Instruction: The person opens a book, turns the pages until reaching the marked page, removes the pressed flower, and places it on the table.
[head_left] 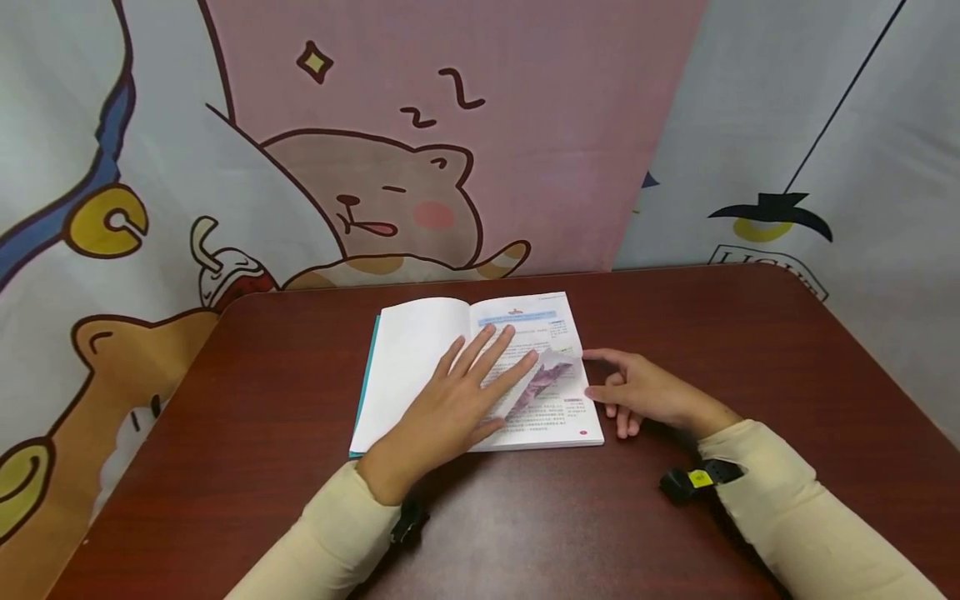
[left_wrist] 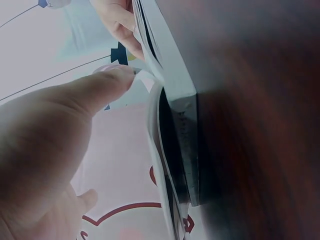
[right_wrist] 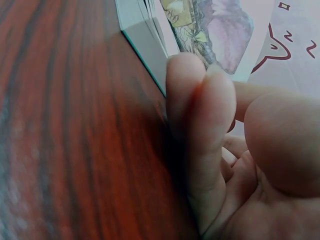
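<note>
A book [head_left: 420,358] with a teal cover edge lies open on the table, a blank page at left and a printed one at right. My left hand [head_left: 442,408] is over the right page, fingers straight and spread. Beside its fingers, a leaf with a purple picture [head_left: 542,387] is partly raised; this picture [right_wrist: 227,35] also shows in the right wrist view. In the left wrist view, the left thumb [left_wrist: 95,90] touches a bent leaf. My right hand [head_left: 648,392] touches the book's right edge with index finger and thumb apart, its other fingers loosely bent.
The dark red-brown table [head_left: 712,317] extends around the book. Behind it hangs a curtain [head_left: 562,125] with cartoon animals. A black device [head_left: 678,485] with a yellow label is strapped to the right wrist, and another black device [head_left: 410,522] sits at the left.
</note>
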